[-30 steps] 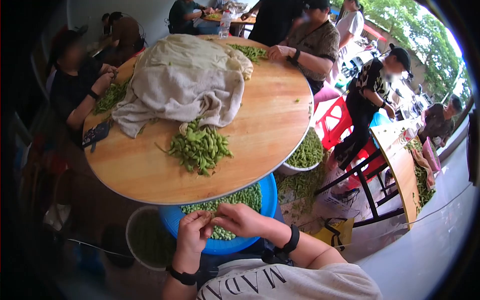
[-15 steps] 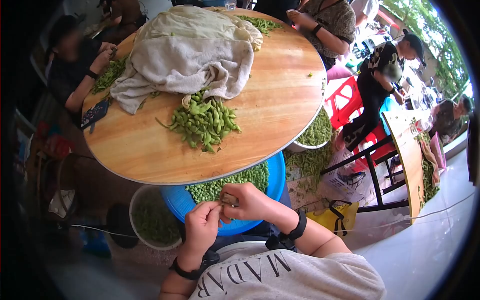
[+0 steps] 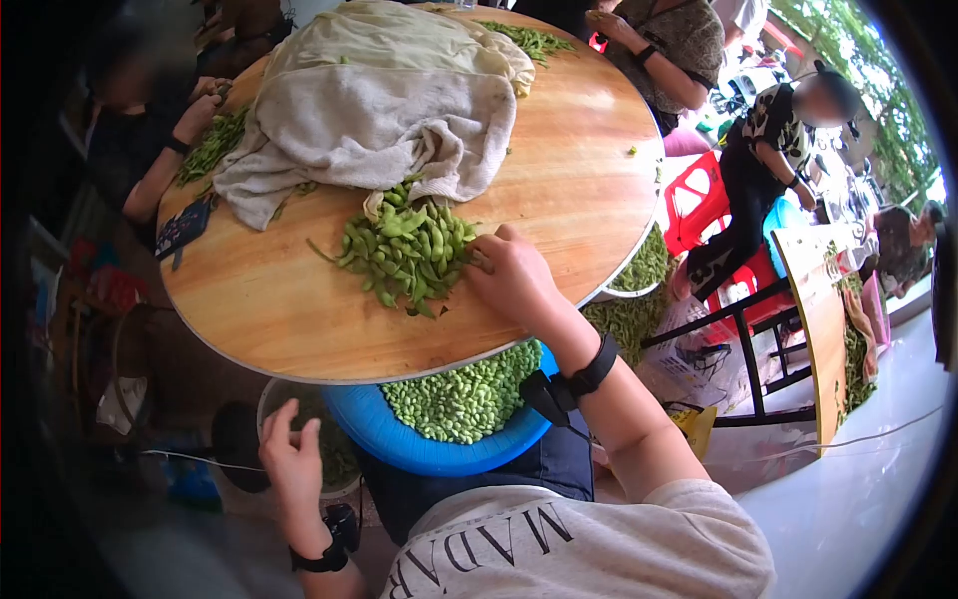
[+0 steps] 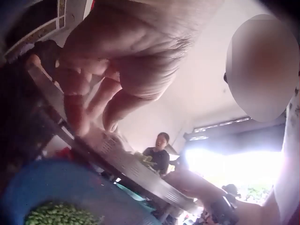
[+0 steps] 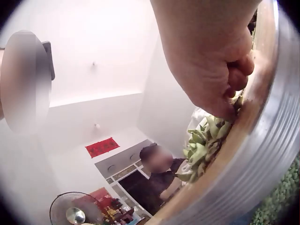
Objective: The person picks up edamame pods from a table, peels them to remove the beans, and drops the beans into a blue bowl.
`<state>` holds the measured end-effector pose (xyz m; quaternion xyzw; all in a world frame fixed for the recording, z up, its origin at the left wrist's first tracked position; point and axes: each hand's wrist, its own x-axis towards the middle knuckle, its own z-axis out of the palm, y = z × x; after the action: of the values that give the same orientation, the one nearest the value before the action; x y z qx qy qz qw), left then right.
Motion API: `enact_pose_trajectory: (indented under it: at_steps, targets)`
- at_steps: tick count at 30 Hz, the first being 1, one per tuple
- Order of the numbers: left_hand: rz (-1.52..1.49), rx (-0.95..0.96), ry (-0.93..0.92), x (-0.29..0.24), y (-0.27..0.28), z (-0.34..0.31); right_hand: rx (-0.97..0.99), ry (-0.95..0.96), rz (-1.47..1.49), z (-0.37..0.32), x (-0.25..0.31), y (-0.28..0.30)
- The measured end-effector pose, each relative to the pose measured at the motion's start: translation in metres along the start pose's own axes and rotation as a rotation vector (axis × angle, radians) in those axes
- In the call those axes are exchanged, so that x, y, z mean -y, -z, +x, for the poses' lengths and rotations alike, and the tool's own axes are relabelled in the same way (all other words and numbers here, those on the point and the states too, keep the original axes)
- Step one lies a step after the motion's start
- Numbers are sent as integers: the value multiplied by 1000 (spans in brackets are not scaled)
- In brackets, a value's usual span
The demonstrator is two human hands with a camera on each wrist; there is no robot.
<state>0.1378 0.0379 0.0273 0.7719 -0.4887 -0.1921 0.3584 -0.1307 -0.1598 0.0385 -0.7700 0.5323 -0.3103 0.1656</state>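
Note:
My right hand (image 3: 514, 283) is at the right edge of a pile of green edamame pods (image 3: 404, 250) on the round wooden table (image 3: 559, 180). Its fingers are curled and pinch a pod (image 5: 238, 101), mostly hidden by the hand in the right wrist view. Away to the left of the basin, my left hand (image 3: 291, 461) is raised near a pale bucket (image 3: 267, 397), its fingers loosely bent with nothing visible between them. A blue basin (image 3: 364, 439) over my lap holds many shelled green beans (image 3: 464, 399).
A pale cloth (image 3: 379, 125) covers a large heap on the table. A dark phone (image 3: 185, 228) lies at the left edge. Other people sit around with pods before them. Beyond the table's right edge are a tub of pods (image 3: 644, 265), red chairs (image 3: 694, 200) and a second table (image 3: 806, 319).
Both hands were together over the basin, fingers meeting. The right hand has reached forward to the pod pile; the left has swung out left toward the bucket. The head view has shifted slightly.

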Motion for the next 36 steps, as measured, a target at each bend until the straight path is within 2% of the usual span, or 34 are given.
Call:
enact_pose_trajectory:
  at_steps: [2, 4, 6, 8, 13, 16, 17, 20, 21, 23, 25, 26, 28, 30, 32, 33, 36]
  targets:
    - [-105, 26, -72, -21, -10, 3, -3, 2, 0, 4, -1, -2]
    - [-191, 29, -163, -40, -21, 9, 5, 13, 134, 7, -7, 3]
    - [-161, 34, -336, -64, -31, 19, 25, 20, 226, 11, -12, 11]
    - [-57, 26, -593, -95, -40, 29, 65, 23, 279, 13, -12, 20]
    - [122, -18, -868, -141, -74, 55, 64, 183, 330, 11, -12, 25]
    - [171, 48, -854, -150, -94, 63, 124, 247, 368, 4, -6, 28]
    - [223, 3, -901, -148, -100, 68, 150, 269, 380, 1, -5, 29]
    - [290, 104, -860, -143, -107, 76, 162, 407, 391, -3, -11, 21]
    - [226, 6, -943, -141, -109, 79, 163, 285, 428, -6, -9, 23]
    - [-72, 107, -737, -134, -107, 77, 165, 45, 499, -13, -5, 35]
    - [-329, 183, -515, -131, -101, 67, 240, -176, 816, -20, -11, 43]
    - [-352, 223, -450, -129, -97, 63, 300, -260, 972, -25, -12, 45]
    - [-402, 304, -318, -122, -92, 53, 402, -297, 1101, -40, -4, 41]
    - [-480, 341, -281, -120, -91, 42, 595, -284, 1177, -50, 11, 39]
    - [-558, 354, -257, -122, -90, 30, 598, -298, 1217, -57, 21, 32]
    - [-460, 284, -345, -120, -88, 27, 599, -296, 1213, -60, 24, 31]
    - [-350, 188, -447, -123, -77, 15, 592, -294, 1196, -68, 35, 28]
